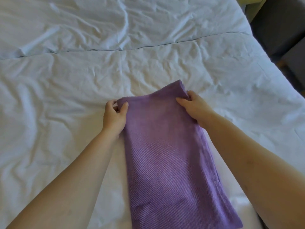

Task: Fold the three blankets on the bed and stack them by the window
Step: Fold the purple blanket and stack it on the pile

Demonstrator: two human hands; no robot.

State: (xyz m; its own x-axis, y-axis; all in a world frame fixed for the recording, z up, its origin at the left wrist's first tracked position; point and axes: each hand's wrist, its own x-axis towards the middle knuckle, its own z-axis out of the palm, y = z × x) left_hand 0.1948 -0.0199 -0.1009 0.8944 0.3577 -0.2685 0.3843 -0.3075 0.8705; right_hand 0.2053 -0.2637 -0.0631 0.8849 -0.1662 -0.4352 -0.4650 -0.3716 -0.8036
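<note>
Head view: purple blanket, folded into long narrow strip, runs from your body out over white bed. Your left hand pinches far left corner, thumb on top, fingers curled beneath. Your right hand grips far right corner, fingers wrapped round bunched edge. Far end lifted slightly off wrinkled sheet. Dark furniture beyond bed, upper right.

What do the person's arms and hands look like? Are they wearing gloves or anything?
No gloves. The left hand and right hand are bare, with no rings that I can see. The left forearm and right forearm are bare too: no sleeves, watch or bracelet show anywhere in the picture.
</note>
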